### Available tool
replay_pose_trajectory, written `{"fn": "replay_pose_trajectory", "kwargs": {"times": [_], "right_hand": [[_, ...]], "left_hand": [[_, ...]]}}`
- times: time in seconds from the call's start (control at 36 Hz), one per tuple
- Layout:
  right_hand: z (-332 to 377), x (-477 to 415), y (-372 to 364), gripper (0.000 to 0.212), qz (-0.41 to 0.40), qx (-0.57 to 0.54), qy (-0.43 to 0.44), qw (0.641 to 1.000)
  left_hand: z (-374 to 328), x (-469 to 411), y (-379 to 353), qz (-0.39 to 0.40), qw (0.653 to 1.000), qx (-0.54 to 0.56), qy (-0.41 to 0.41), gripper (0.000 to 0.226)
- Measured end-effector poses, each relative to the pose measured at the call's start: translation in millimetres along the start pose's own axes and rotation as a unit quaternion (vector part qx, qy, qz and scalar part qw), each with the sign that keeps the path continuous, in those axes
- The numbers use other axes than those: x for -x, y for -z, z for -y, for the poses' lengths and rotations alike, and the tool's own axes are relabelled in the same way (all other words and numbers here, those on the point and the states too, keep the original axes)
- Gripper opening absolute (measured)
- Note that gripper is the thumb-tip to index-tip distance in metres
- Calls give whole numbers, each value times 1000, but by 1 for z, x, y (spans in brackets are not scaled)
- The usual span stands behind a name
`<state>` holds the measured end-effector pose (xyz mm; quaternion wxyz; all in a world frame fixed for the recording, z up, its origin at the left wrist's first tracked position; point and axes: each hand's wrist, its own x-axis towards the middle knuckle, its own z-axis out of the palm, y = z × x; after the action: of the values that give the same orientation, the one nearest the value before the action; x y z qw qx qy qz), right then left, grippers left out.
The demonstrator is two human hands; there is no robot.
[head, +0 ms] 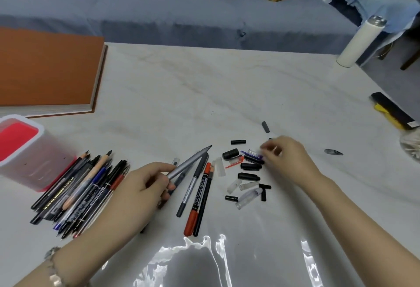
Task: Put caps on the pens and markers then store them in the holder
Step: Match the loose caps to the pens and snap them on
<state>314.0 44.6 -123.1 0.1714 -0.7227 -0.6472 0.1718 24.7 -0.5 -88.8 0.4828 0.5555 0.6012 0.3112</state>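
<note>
Our left hand (136, 186) grips the grey marker (191, 161) at its lower barrel: thumb on top, other fingers curled under it, clamped. The marker slants up and to the right out of the fingers, bare black tip in the air, no cap on it. Our right hand (288, 159) is over the far end of the loose caps (248, 176), fingers bent down, fingertips (264, 150) right at a clear cap (253, 153) with a purple bit beside it. Motion blur there, so we cannot tell whether the fingers pinch it or only touch it. The rest of the caps, black ones and clear ones, lie scattered on the table (227, 95) between our two hands, mostly nearer the right. Just right of the left hand lie a grey pen (192, 186), a red marker (197, 200) and a thin black one, side by side. A pile of pens (79, 191) lies left of the left hand, its far end touching the holder (27, 150), a clear tub with a red inside, which looks tilted. An orange book (50, 68) lies behind the holder, and a white bottle (359, 41) stands at the far right corner.
</note>
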Motion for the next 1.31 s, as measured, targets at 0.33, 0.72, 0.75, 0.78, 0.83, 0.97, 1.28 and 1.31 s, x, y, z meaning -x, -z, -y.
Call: {"fn": "replay_pose_trajectory", "kwargs": {"times": [0.33,0.72,0.75,0.78,0.83,0.97,1.28,1.31], "right_hand": [[-16,-64,-20,26,-35,73,-46,996],[50,15,-6,18,-25,-274,-17,961],[56,23,-3,20,-9,-314,-15,949],[63,31,-1,22,9,-355,-17,935],[72,44,3,24,41,-436,-29,899],[87,64,2,26,83,-527,-64,844],[105,74,10,24,69,-519,-5,852],[106,74,11,25,64,-512,-2,857]], "left_hand": [[-7,-8,4,-17,999,-16,-31,37],[-5,5,5,18,996,-74,-56,41],[-6,7,6,18,995,-70,-69,38],[-6,8,7,20,994,-66,-81,34],[-4,9,9,25,993,-64,-96,24],[-5,15,14,23,991,-49,-126,23],[3,23,25,27,982,-75,-169,30],[3,23,25,27,982,-79,-169,30]]}}
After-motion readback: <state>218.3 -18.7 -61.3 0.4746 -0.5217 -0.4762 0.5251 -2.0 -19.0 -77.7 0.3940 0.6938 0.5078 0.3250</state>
